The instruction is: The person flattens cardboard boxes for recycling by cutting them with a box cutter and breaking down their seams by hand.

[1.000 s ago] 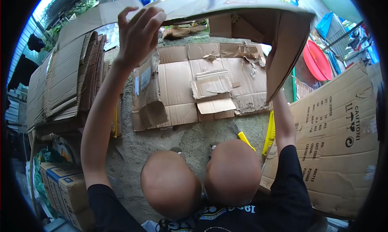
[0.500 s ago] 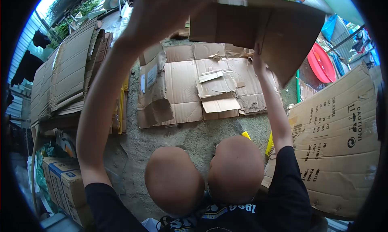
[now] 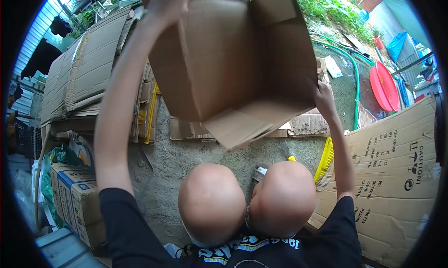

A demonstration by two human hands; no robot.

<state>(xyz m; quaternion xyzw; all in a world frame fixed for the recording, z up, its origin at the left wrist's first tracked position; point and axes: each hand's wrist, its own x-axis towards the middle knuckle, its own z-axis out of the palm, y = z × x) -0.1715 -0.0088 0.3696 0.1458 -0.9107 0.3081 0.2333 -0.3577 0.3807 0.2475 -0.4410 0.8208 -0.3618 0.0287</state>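
A brown cardboard box (image 3: 224, 58), its hollow inside facing me, is held up in front of my knees. My left hand (image 3: 167, 7) is closed on its upper left edge; the fingertips are partly blurred. Lower down, my right hand (image 3: 324, 98) grips the box's right edge. Beneath and behind the box lies flattened cardboard (image 3: 310, 125) on the ground, mostly hidden by it. A knife with a yellow handle (image 3: 291, 158) rests on the concrete in front of my right knee.
To the left leans a stack of folded cardboard (image 3: 91, 65), with a taped carton (image 3: 77, 198) below. A large printed cardboard sheet (image 3: 389, 174) stands on the right beside a yellow curved object (image 3: 325, 159). Farther back are a red basin (image 3: 385, 87) and green hose (image 3: 357, 88).
The cardboard has swung down and toward me, opening from a flat-looking panel into a box shape. My right hand has moved lower and to the right; both hands still hold it.
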